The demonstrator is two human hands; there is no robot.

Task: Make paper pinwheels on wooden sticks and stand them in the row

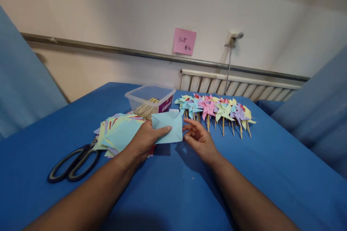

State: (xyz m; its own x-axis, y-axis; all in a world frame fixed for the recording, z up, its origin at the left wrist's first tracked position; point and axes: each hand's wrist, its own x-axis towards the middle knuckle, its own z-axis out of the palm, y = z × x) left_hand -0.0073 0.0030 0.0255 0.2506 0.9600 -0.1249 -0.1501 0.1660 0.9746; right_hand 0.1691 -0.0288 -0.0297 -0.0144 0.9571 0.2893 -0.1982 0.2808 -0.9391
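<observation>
A light blue paper square (173,121) with slits running in from its corners is pinched in my left hand (148,137), the thumb lying across its face. Close by its right edge is my right hand (200,139), fingers loosely curled with the tips apart; whether they touch the paper is hard to tell. Beneath and left of my left hand lies a loose pile of coloured paper sheets (123,133), light blue on top. Black-handled scissors (74,162) rest at the pile's left, their blades hidden under the paper.
Behind the pile stands a clear plastic box (135,97) holding thin wooden sticks (148,108). Several finished paper pinwheels (208,108) on sticks lie at the back right of the blue-covered table (244,173). A pink note (184,41) hangs on the wall above a radiator (208,83).
</observation>
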